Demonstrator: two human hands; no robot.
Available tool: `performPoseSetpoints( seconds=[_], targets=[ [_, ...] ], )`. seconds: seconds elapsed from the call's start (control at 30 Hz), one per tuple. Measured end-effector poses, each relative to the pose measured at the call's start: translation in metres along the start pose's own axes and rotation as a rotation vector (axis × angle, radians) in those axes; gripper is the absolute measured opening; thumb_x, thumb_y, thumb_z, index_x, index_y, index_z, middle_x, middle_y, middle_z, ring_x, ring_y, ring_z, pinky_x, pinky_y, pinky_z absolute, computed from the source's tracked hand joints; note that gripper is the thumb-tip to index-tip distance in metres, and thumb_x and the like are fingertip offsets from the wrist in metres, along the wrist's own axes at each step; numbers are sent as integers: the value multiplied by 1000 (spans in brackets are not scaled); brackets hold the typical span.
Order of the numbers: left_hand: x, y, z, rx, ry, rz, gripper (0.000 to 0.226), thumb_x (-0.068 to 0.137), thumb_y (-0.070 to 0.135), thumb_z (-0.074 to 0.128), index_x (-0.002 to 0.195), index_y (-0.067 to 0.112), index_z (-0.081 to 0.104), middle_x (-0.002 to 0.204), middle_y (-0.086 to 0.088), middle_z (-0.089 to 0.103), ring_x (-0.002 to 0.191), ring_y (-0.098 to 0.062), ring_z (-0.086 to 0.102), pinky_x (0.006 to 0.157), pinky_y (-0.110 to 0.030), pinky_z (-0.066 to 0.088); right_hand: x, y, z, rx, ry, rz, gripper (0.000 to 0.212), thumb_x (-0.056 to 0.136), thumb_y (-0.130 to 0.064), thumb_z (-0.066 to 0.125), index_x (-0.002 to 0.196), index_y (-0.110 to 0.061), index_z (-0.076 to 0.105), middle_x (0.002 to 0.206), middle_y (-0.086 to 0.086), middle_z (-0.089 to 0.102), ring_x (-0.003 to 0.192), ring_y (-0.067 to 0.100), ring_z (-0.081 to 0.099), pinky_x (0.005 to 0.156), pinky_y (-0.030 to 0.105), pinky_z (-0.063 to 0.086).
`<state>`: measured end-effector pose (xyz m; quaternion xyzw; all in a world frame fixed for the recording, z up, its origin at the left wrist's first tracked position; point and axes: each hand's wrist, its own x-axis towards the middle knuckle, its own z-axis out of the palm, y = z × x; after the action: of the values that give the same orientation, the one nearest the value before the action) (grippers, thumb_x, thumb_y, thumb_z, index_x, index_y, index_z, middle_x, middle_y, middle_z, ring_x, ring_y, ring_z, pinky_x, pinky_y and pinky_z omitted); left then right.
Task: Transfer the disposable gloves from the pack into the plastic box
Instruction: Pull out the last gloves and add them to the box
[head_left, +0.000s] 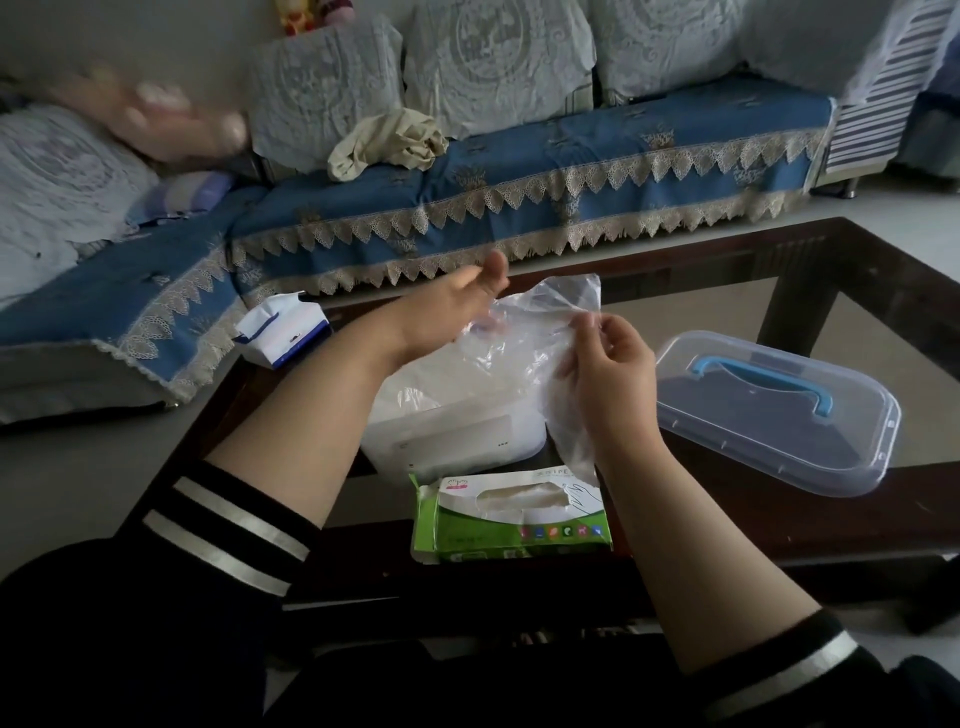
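A clear disposable glove (540, 332) is held up above the plastic box (457, 421) by 2 bare hands. Its right edge is pinched by the curled fingers and thumb of the right hand (608, 364). The left hand (457, 306) is placed against the glove's left side with its fingers extended; whether the film is actually gripped there cannot be told, since the fingers are partly veiled by the plastic. The glove hangs crumpled, and its lower end trails down beside the right wrist toward the pack (511, 517).

The plastic box (translucent white, without its lid) is set on the dark table (810, 514) directly under the hands, and a pale heap of gloves is seen inside it. The green and white pack lies just in front of the box, nearest the person, with its torn oval opening turned upward. The clear lid (774, 410), fitted with a blue handle, is laid flat to the right of the box. A white and blue packet (283, 330) rests at the table's far left corner, near the sofa (519, 176).
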<state>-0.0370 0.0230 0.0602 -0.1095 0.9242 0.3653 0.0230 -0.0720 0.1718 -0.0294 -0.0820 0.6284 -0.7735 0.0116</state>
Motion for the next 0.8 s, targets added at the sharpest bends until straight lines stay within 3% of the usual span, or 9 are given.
performPoseSetpoints(
  seconds=[0.03,0.1,0.17,0.3,0.43,0.57,0.7,0.8],
  targets=[
    [-1,3,4,-22,-39,40,63,88,65,40,139,28,43,111,5,70,105,-8,61,96,-35,44,-1,0,1,-16,-11,-13,25,100,-29,46,84,-15,58,48,-14,55,48,0,46,57,19,42],
    [1,1,11,-51,-31,131,47,88,37,65,131,30,46,101,0,73,89,-8,68,82,-31,54,0,0,1,-33,-38,-19,20,99,-30,48,88,-17,59,51,-11,58,46,1,47,50,19,41],
    [7,-2,13,-98,51,172,36,91,12,65,120,26,49,93,-4,72,71,-10,65,64,-29,54,1,0,0,-65,-68,-8,18,95,-31,55,104,-16,59,59,-6,63,48,2,52,49,20,45],
    [16,-17,-5,-202,280,7,26,92,13,62,110,19,45,100,0,60,60,-10,49,48,-23,42,4,2,-4,-74,-49,42,31,89,-28,66,115,-18,54,77,-2,67,72,11,67,73,31,57],
    [23,-49,-11,-230,451,-263,30,93,11,60,115,18,41,100,-4,53,57,-10,42,36,-18,33,8,7,-12,-45,-9,101,38,91,-28,63,124,-19,48,88,4,67,64,4,58,62,23,47],
    [27,-70,-3,-184,559,-404,33,93,5,56,115,20,37,107,-12,54,66,-13,44,46,-23,38,10,10,-15,-43,-30,124,37,92,-29,61,125,-20,46,90,5,67,64,6,56,60,23,45],
    [21,-80,8,95,530,-473,34,96,11,53,124,18,35,113,-11,52,73,-18,54,52,-27,44,9,11,-15,-84,-85,121,37,92,-28,61,125,-19,46,87,4,67,60,6,54,60,24,45],
    [16,-88,12,460,459,-428,44,93,18,58,131,16,37,130,-12,47,106,-31,57,73,-38,50,9,13,-15,-174,-124,86,35,92,-28,62,122,-18,49,85,1,67,61,4,56,63,24,46]
  ],
)
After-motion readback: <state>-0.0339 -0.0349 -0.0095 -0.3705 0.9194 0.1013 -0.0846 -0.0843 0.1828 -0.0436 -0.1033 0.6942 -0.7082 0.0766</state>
